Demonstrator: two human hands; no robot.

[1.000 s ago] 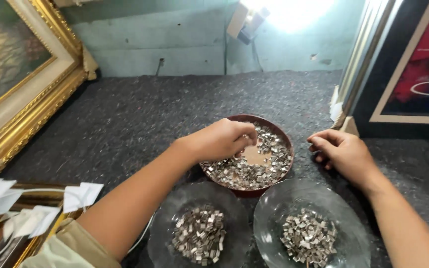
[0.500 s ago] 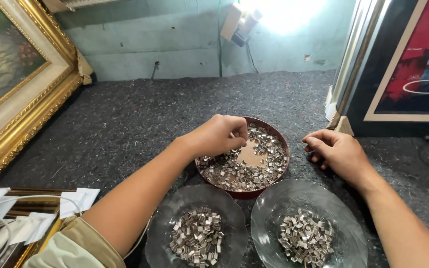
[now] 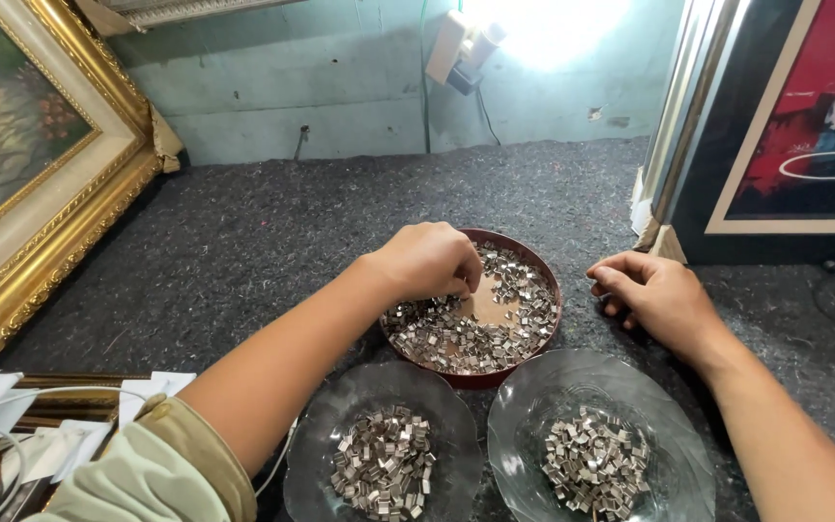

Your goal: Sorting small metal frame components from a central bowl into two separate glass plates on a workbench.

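A round brown dish (image 3: 545, 280) sits on the dark felt-covered table, holding several small shiny metal clips (image 3: 456, 343). My left hand (image 3: 427, 261) reaches into it with the fingers curled down among the clips; whether it grips any is hidden. My right hand (image 3: 654, 295) rests on the felt just right of the dish, fingers curled in, apparently pinching something small. Two clear glass bowls stand nearer to me: the left bowl (image 3: 316, 435) and the right bowl (image 3: 669, 454), each with a small heap of the same metal clips.
A gilded picture frame (image 3: 60, 184) leans at the left. A dark framed picture (image 3: 785, 135) stands at the right. White corner pieces on another gold frame (image 3: 12, 425) lie at the lower left. A lamp (image 3: 471, 39) hangs on the green back wall.
My left hand has dipped a little deeper into the brown dish. My right hand stays beside the dish, barely shifted.
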